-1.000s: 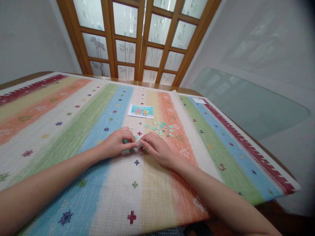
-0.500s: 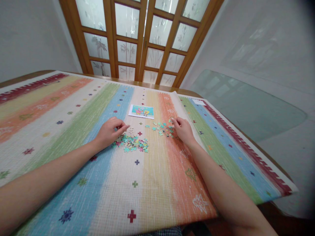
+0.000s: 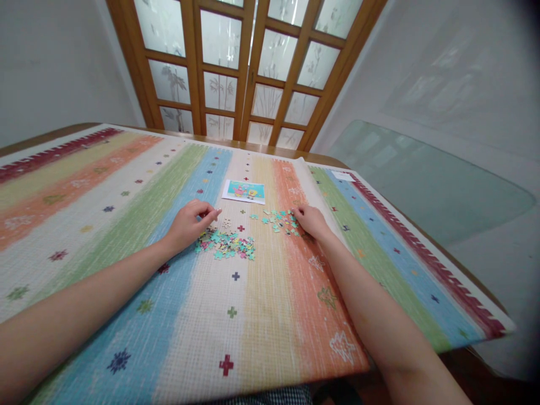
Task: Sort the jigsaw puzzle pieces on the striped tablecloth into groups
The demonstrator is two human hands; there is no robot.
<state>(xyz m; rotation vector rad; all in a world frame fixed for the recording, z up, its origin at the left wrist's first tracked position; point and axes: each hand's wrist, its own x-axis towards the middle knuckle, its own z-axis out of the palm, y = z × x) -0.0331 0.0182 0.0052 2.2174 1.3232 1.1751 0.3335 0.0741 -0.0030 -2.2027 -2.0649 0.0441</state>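
Observation:
My left hand (image 3: 189,225) hovers at the upper left edge of a heap of jigsaw puzzle pieces (image 3: 230,244), thumb and forefinger pinched together. Whatever may be between those fingertips is too small to tell. Teal, yellow and pink show in the heap, and a few pale pieces (image 3: 226,223) lie just above it. On the right, my right hand (image 3: 313,221) has its fingers closed at the edge of a looser spread of mostly teal puzzle pieces (image 3: 276,219). Its fingertips are down among them, and I cannot make out what they grip.
A picture card (image 3: 243,192) with cartoon figures on teal lies beyond the pieces. The striped tablecloth (image 3: 270,315) covers the table, with a small white paper (image 3: 342,176) at the far right. Wood-framed glass doors (image 3: 248,73) stand behind the table, and a glass panel (image 3: 426,174) is at right.
My right hand has lowered slightly and its fingers have closed in more at the spread pieces. My left hand stays pinched near the heap. The whole view has shifted a little.

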